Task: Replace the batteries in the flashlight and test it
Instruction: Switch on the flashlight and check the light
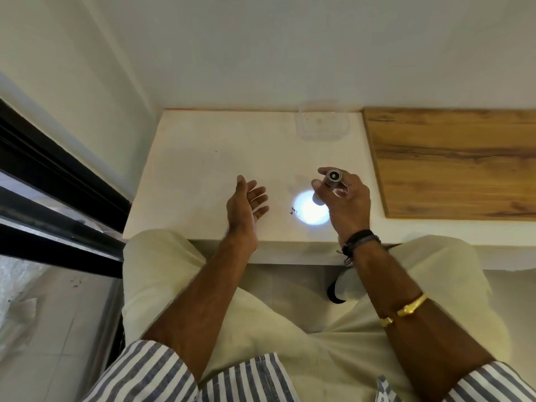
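- The right hand [345, 204] grips the flashlight [333, 177], its fingers curled round the barrel, above the desk [203, 169].
- The flashlight's long axis stands nearly upright. The tail cap faces up toward the camera, and the lens end points down, tipped slightly toward the left hand [246, 204].
- A bright round light spot [310, 210] lies on the desk just below the right hand, on the side nearer the left hand. The lamp is lit, so I judge the batteries are in and the test is under way.
- The left hand is open with its fingers straight and its palm turned toward the right hand. It holds nothing and is apart from the flashlight, with the spot between the two hands.
- Any switching off likely falls to the right hand, as the tail cap sits at the top of its own grip.
- Beyond the right hand, a clear tray [322, 124] rests near the wall.
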A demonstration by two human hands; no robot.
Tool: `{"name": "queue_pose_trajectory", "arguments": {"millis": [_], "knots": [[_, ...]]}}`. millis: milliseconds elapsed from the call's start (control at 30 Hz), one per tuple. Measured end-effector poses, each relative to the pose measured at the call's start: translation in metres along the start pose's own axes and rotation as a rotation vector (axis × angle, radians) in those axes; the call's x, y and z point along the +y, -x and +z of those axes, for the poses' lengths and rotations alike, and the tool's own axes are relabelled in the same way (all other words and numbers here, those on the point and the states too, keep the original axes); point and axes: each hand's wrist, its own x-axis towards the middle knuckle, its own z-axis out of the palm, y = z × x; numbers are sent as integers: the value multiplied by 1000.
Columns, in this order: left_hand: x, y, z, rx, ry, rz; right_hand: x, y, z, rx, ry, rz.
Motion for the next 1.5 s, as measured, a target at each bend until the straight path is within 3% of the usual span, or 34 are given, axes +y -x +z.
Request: {"name": "queue_pose_trajectory", "arguments": {"millis": [67,200,367,467,567,667,767,933,1067,1267,1500], "knots": [[0,-1,-2,43,6,13,1,0,-1,105,93,-170],[-1,-4,-1,83,21,43,2,-5,-3,130,-118,-315],[-3,-7,-4,126,91,38,-1,-7,-4,65,-319,-151],[0,-8,-6,151,149,19,1,-7,-4,150,-279,-20],[1,-8,-5,154,135,27,3,-6,-4,233,-106,-55],[-1,-7,-3,119,102,32,1,-6,-6,245,-97,-147],[-4,-6,-2,44,125,5,-1,-7,-6,151,-280,-146],[-2,-5,0,-135,304,-111,-2,-11,-8,-49,-953,265],[-3,0,3,-268,352,-162,-2,-8,-7,-96,-1237,443],[-7,6,7,-369,344,-198,-2,-3,-10,-166,-1444,468],[-8,4,6,-357,301,-181,-5,-4,-9,-119,-1425,469]]}}
